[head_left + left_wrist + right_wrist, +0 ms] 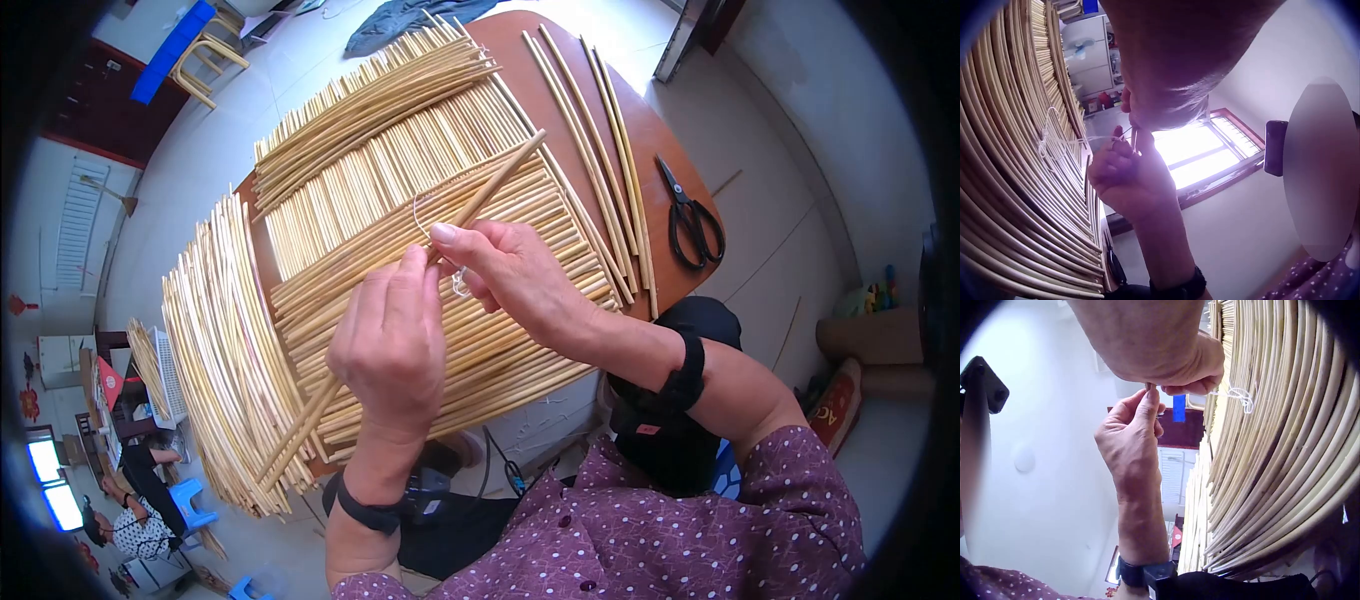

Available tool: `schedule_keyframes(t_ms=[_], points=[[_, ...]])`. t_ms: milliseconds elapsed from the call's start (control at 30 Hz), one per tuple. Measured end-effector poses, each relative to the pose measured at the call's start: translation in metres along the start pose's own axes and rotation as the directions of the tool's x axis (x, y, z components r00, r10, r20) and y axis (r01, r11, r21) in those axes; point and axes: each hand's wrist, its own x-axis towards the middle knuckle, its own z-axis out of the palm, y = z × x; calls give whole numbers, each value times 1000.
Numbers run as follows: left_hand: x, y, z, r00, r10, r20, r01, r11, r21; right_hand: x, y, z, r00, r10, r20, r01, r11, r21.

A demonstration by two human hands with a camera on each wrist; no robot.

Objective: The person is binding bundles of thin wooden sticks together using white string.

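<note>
A long tan reed stalk slants over a mat of matching stalks in the head view. My left hand pinches this stalk between thumb and fingertips. Just right of it, my right hand has its fingers curled on white string, its thumb lying over the stalk. A thin loop of the string rises above the thumb. Both hands' fingertips almost meet. In the left wrist view, string runs from the right hand to a tangle over the mat. The left hand shows its pinch in the right wrist view.
On the brown table lie several loose stalks and black-handled scissors near the right edge. A stalk bundle rests across the mat's far part. Another pile lies left. A person sits in the background.
</note>
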Motion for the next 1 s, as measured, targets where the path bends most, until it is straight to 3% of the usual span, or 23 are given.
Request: schedule_keyframes(t_ms=[167,233,333,1000], points=[[0,-1,2,1000,-7,-5,7,1000,-14,5,10,5,999,46,-21,-41,984,174],[0,0,3,999,-27,22,27,1000,-12,4,9,7,996,88,-5,-78,903,422],[-1,1,6,1000,-16,2,16,999,-30,3,9,7,992,122,25,-119,862,492],[-4,7,4,997,-46,66,52,994,-92,2,22,9,996,89,8,-75,786,614]])
